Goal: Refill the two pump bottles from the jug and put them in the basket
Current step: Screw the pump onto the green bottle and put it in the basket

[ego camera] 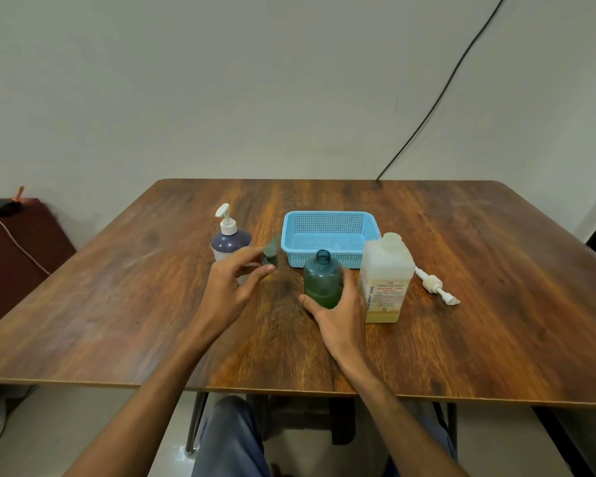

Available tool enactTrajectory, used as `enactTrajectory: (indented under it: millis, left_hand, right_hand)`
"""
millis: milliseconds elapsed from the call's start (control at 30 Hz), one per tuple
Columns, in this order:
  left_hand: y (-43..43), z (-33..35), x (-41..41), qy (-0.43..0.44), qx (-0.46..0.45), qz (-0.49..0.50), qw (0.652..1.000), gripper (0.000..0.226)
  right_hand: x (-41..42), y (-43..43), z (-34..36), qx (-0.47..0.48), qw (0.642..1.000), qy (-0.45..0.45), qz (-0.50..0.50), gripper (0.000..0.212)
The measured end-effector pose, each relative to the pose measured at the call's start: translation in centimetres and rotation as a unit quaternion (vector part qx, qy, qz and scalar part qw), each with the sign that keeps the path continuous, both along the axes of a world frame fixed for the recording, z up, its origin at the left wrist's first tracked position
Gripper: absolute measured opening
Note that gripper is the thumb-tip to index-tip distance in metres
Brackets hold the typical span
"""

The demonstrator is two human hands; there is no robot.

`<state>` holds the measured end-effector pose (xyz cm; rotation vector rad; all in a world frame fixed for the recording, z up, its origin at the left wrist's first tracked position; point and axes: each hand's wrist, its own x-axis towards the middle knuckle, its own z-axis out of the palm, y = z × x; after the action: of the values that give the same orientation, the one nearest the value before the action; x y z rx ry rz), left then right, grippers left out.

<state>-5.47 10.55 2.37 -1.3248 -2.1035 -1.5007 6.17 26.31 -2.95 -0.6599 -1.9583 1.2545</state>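
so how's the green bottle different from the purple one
The green bottle is open at the neck, with no pump; the purple bottle has its white pump on. The green is see-through and gripped by the right hand; the purple is opaque and stands free. Both are upright, outside the basket.

The left hand (233, 282) is blurring along its fingertips, and the small green pump top (270, 253) beside them is smearing too, so contact is unclear. The jug (386, 280) label's fine print is staying too small to read.
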Motion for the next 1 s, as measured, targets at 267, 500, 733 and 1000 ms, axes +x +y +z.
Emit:
enactTrajectory:
  millis: [267,500,733,1000]
  left_hand:
    - [2.4,5.2,0.2,-0.107,0.144,0.003,0.984,0.026]
    - [3.7,8.7,0.8,-0.148,0.214,-0.02,0.965,0.026]
    - [4.7,9.4,1.6,-0.163,0.221,-0.025,0.961,0.021]
    - [6.1,5.3,2.3,-0.194,0.118,-0.015,0.974,0.024]
  right_hand:
    - [0.0,-0.1,0.0,0.027,1.0,-0.003,-0.005,0.081]
    - [0.1,0.0,-0.1,0.042,0.999,-0.004,0.003,0.08]
    - [0.3,0.0,0.1,0.055,0.998,0.003,0.011,0.078]
    - [0.4,0.0,0.1,0.047,0.999,0.013,0.017,0.08]
